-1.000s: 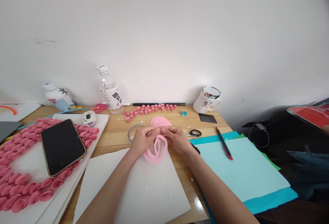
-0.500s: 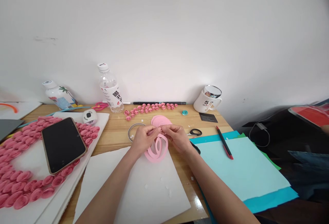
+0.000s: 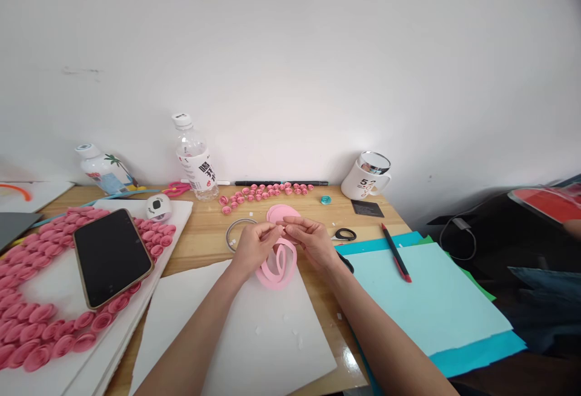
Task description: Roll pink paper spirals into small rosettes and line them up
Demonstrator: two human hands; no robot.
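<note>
A pale pink spiral paper strip (image 3: pixel 278 279) dangles in loops beneath my fingers, above a white sheet of paper (image 3: pixel 236 335). My left hand (image 3: pixel 255 247) pinches the strip's upper end between thumb and forefinger. Opposite it, the thumb and fingertips of my right hand (image 3: pixel 312 240) close on the same end; the exact spot they grip is hidden. Just behind the hands lie round pink paper pieces (image 3: pixel 282 212). Farther back sit several small rolled pink paper flowers (image 3: pixel 267 191) and one teal rolled flower (image 3: pixel 325 200).
On the left, a phone (image 3: pixel 112 258) rests over a ring of pink paper flowers (image 3: pixel 36 317). A bottle (image 3: pixel 197 163) and a mug (image 3: pixel 367 177) stand near the wall. Scissors (image 3: pixel 345 234), blue paper sheets (image 3: pixel 426 293) and a pen (image 3: pixel 396 254) lie right. A grey ring (image 3: pixel 230 235) is beside my left hand.
The fingers of my right hand have shifted slightly, with the forefinger lifted and straighter. My left hand and the hanging strip stay almost in place.
</note>
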